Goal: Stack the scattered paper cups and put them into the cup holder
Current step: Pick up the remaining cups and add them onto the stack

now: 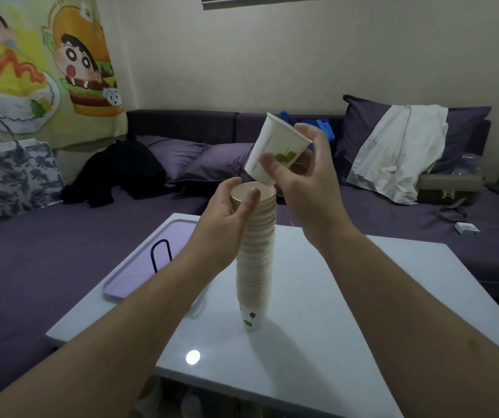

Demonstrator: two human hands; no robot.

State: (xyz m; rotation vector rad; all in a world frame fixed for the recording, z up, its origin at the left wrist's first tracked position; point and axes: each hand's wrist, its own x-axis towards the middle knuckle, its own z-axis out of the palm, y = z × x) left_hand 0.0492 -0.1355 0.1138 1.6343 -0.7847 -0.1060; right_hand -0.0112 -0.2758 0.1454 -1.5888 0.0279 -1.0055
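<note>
A tall stack of paper cups (254,260) stands upright on the white surface (347,312). The left hand (227,218) grips the stack near its top rim, fingers (249,200) wrapped around it from the 9 o'clock side. The right hand (308,188) holds a single paper cup (276,149) pinched at its lower wall, tilted, base just above the stack's open top, mouth leaning toward 1 o'clock. A black wire cup holder (161,255) stands on a lilac tray (151,260) at 9 o'clock of the stack.
</note>
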